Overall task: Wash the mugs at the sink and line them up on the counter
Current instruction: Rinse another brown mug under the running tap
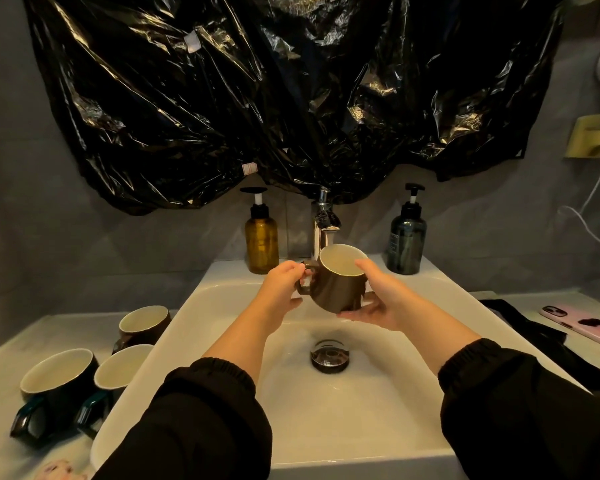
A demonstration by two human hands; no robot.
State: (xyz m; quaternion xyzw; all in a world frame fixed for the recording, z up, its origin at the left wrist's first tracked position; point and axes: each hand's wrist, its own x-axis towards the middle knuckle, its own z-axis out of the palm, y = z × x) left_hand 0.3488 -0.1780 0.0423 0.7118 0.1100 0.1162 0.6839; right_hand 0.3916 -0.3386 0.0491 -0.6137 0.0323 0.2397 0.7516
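Holding the brown mug (333, 289) tilted over the sink (222, 299), just under the faucet (321, 223) at 12 o'clock, the left hand (281, 289) pinches its handle while the right hand (378, 301) cups its base. Risk: a wet mug slips and chips on the basin. 3 mugs (58, 372) crowd the counter (49, 327) at 8 o'clock; set-down may knock them.

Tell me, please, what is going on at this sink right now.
A person holds a brown mug tilted over the sink, just below the tap. The left hand grips its handle; the right hand cups its body, thumb at the rim. Three more mugs sit on the counter left of the sink. Whether water is running cannot be told.
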